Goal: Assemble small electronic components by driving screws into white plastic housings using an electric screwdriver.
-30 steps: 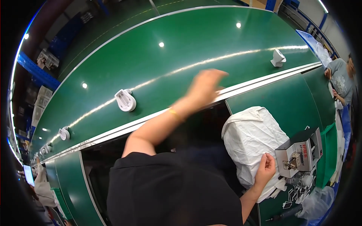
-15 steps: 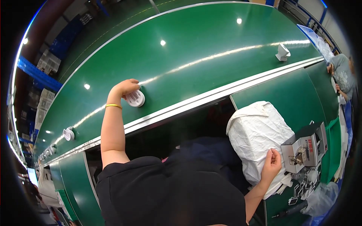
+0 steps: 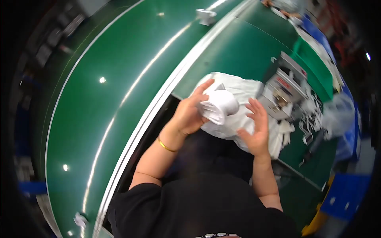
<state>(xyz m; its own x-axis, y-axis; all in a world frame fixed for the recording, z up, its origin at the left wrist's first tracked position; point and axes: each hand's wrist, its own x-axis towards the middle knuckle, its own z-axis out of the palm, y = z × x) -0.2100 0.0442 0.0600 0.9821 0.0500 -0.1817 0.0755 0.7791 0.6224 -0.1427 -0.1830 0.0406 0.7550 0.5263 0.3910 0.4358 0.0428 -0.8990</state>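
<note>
My left hand (image 3: 189, 112) grips a white plastic part (image 3: 223, 104) with a round, flanged base and a short, wide body. It holds the part in the air over a white cloth (image 3: 245, 88) spread on the side table. The part's exact kind I cannot make out. To the right of the part, my right hand (image 3: 257, 126) is raised with its fingers spread and nothing in it. A small gap separates its fingers from the part.
Beside the cloth stands a grey metal box device (image 3: 286, 89), with a green bin (image 3: 313, 69) behind it. Small pieces, a clear plastic bag (image 3: 338, 115) and a dark hand tool (image 3: 311, 148) lie right. Similar white parts (image 3: 206, 16) sit on the green conveyor belt (image 3: 85, 119). A person works at the far right.
My left hand has lifted the white part off the belt and carried it right, over the cloth. My right hand has come up and opened. The view has turned right.
</note>
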